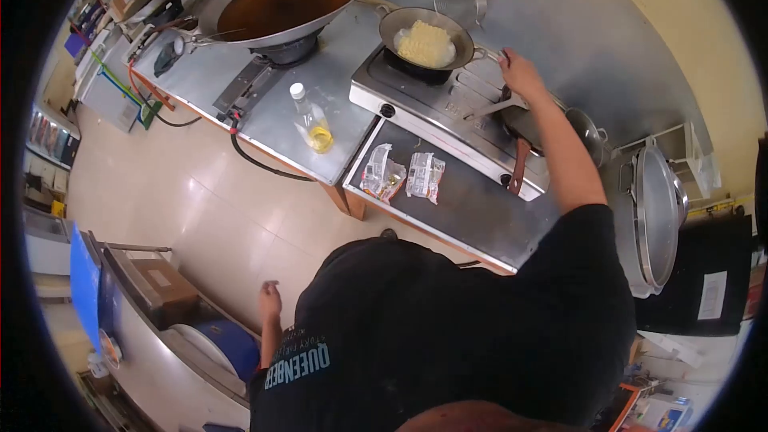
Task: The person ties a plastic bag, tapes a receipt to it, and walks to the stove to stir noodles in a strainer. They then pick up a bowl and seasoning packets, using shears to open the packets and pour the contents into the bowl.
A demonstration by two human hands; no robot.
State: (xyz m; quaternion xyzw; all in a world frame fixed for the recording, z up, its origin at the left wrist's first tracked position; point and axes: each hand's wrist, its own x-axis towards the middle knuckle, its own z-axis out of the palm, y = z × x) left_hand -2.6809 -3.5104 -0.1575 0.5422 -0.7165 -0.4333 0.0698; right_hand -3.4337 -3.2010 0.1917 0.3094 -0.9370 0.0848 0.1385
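My right hand (520, 76) reaches over the stove (372, 88), its fingers closed near the right ring handle of a small wok (392, 24). Something thin and dark shows at its fingertips, too small to name. A pale block of instant noodles (426, 44) sits in the wok, with whitish liquid around it. My left hand (270, 300) hangs low at my side above the floor, holding nothing, its fingers loosely apart. Below the right forearm lies a spatula (490, 108), beside a dark pan (524, 124) partly hidden by the arm.
Two torn noodle packets (382, 172) lie on the dark shelf before the stove. A bottle of yellow oil (312, 124) stands on the metal counter. Behind it is a large wok (340, 12) of brown liquid. A wire strainer (460, 0) leans against the wall.
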